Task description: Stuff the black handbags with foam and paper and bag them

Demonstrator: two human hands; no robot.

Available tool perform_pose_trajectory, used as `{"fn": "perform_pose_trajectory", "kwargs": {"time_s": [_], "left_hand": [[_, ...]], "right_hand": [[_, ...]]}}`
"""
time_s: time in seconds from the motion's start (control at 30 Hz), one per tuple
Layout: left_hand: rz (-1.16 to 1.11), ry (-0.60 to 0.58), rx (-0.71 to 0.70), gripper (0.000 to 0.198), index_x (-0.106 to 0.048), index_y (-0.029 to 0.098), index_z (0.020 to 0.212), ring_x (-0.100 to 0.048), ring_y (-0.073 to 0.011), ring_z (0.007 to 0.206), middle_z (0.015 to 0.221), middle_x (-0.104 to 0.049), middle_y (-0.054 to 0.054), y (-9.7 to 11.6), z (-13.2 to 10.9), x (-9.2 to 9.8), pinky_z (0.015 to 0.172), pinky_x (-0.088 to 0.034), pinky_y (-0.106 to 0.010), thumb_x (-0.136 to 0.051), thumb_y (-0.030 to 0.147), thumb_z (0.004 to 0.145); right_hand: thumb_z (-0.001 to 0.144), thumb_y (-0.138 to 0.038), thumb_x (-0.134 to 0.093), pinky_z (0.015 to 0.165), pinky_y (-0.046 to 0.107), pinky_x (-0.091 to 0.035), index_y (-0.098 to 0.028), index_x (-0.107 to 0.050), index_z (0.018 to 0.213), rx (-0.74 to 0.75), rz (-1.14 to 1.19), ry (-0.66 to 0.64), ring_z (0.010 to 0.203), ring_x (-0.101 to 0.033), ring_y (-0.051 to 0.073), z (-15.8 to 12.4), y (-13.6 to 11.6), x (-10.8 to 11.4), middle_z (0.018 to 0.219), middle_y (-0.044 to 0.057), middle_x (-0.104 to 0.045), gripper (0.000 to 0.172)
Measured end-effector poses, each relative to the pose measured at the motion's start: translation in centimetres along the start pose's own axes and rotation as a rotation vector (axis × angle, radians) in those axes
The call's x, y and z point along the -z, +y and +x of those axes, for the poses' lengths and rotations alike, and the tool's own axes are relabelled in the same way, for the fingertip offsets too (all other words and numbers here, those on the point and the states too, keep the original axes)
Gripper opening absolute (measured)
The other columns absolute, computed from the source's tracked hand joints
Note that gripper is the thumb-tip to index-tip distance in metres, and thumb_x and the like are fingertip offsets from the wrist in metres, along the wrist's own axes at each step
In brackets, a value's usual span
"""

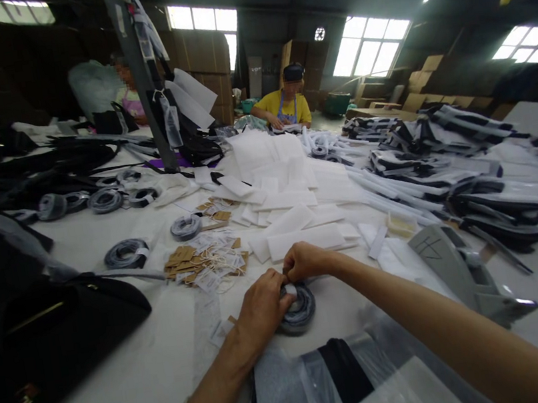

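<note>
A rolled-up dark strap, wrapped in clear film, lies on the white table in front of me. My left hand is closed on its left side, with the thumb across the white band around the coil. Fingers pinched, my right hand meets the left at the far edge of the coil; what lies between its fingertips is hidden. Just left of my hands is a heap of brown and white string tags. Nearer to me, a film-wrapped grey and black piece lies under my forearms.
More strap coils lie on the left, beyond a black bag. White foam sheets are piled ahead. A grey tape dispenser stands right of my right forearm, before stacked wrapped straps. A person in yellow works across the table.
</note>
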State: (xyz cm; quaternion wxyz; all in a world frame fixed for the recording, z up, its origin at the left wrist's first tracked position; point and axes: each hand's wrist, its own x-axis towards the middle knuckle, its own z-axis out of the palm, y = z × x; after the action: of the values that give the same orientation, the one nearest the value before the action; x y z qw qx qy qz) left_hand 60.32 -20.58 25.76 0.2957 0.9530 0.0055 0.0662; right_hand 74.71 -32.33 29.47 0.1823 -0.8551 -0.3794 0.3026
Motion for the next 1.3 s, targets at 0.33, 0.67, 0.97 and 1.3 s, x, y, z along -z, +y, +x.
{"fn": "perform_pose_trajectory", "kwargs": {"time_s": [0.33,0.67,0.97,1.3], "left_hand": [[-0.014,0.073,0.201,0.017,-0.064,0.019,0.094,-0.062,-0.0241,0.099,0.098,-0.069,-0.007,0.6,0.5,-0.9,0.088,-0.043,-0.033,-0.064,0.019,0.077],[-0.18,0.09,0.181,0.015,-0.061,0.02,0.09,-0.063,-0.0207,0.092,0.094,-0.069,-0.004,-0.1,0.7,-0.2,0.083,-0.044,-0.03,-0.062,0.018,0.075],[-0.322,0.062,0.156,0.011,-0.064,0.021,0.089,-0.064,-0.0179,0.088,0.092,-0.071,-0.002,-1.3,0.9,-0.3,0.081,-0.047,-0.027,-0.061,0.024,0.079],[-0.266,0.009,0.182,0.016,-0.067,0.024,0.09,-0.065,-0.0174,0.088,0.092,-0.072,0.001,-0.8,0.7,0.4,0.074,-0.044,-0.024,-0.06,0.02,0.076]], "right_hand": [[0.088,-0.015,-0.051,0.076,0.027,-0.044,-0.018,-0.076,0.097,0.12,-0.36,0.262,0.085,-0.068,0.021,-3.5,-0.8,-3.1,0.093,0.009,-0.075,0.026],[0.092,-0.01,-0.05,0.077,0.037,-0.049,-0.008,-0.068,0.096,0.39,-1.003,0.141,0.087,-0.063,0.026,-5.8,-2.5,-4.0,0.094,0.015,-0.068,0.019],[0.089,-0.009,-0.047,0.098,0.049,-0.044,0.002,-0.058,0.124,0.307,-1.024,0.291,0.106,-0.058,0.033,-6.8,-2.6,-6.2,0.115,0.024,-0.064,0.038],[0.085,-0.017,-0.05,0.103,0.039,-0.045,-0.021,-0.068,0.118,0.056,-0.238,0.806,0.113,-0.063,0.024,-17.6,3.9,1.3,0.12,0.007,-0.07,0.037]]}}
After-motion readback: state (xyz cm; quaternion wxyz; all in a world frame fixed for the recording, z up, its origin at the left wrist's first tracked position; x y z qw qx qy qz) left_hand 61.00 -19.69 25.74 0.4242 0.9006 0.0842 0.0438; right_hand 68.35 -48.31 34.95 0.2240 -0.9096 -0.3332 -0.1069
